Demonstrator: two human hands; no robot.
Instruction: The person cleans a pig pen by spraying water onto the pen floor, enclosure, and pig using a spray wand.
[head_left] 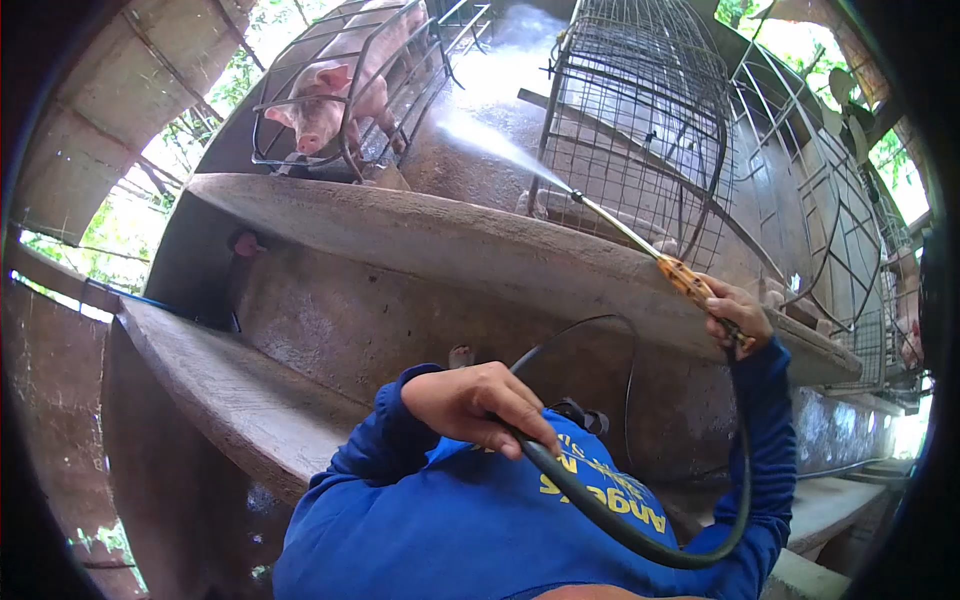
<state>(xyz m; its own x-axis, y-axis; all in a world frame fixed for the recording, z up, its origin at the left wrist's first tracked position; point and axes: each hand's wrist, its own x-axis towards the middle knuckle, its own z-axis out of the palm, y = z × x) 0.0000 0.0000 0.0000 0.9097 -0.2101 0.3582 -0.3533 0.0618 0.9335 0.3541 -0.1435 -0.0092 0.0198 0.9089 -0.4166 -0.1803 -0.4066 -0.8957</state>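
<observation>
My right hand (738, 312) is wrapped around the orange-and-black grip of a spray wand (625, 232). From its tip a white jet of water (490, 138) shoots up and to the left, spreading into mist. A black hose (600, 510) runs down from the grip, loops across my blue shirt and reaches my left hand (485, 405). The fingers of that hand are closed around the hose in front of my chest. Beyond my left hand, a thinner dark stretch of hose (580, 322) curves over the floor.
A pig (335, 95) stands in a metal-barred pen (375, 60) at upper left. A wire mesh cage (630, 130) rises beside the spray. Concrete ledges (430, 225) edge the wet floor, and another low wall (230, 385) lies to my left.
</observation>
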